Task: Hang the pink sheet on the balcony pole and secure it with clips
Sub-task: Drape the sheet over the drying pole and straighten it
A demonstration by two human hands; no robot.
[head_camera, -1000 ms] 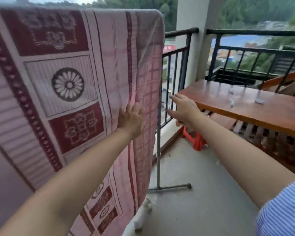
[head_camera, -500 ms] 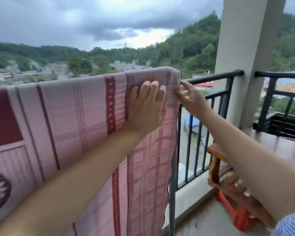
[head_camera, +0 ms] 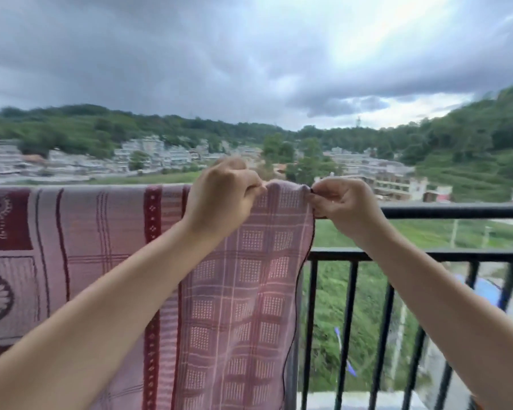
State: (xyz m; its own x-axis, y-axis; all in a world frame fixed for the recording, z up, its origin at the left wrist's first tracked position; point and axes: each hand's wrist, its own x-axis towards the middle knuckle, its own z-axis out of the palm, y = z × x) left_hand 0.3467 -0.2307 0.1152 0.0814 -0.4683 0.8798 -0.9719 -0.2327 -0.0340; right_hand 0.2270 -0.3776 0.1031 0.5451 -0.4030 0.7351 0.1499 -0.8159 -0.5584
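On a balcony above a hillside town, under heavy grey cloud, a person works at the top corner of a pink sheet draped over a pole whose top line is hidden beneath the cloth. Both hands are at the fold. Curled into a fist, the left hand bunches the fabric along the upper edge, while the right hand pinches the dark-bound corner between thumb and fingertips, just beside the black balcony railing. A small dark shape shows at the right fingertips; whether it is a clip or only the sheet's binding cannot be told. No clip is plainly visible anywhere along the top edge, so the securing step appears not yet done.

The risk from here looks to be slippage: most of the sheet hangs on the near side, and if either grip loosens before a clip bites, the cloth's own weight could drag the corner off. Wind from the threatening sky could lift the unpinned edge over the railing. A clip set only on thin bunched fabric might also pop loose.
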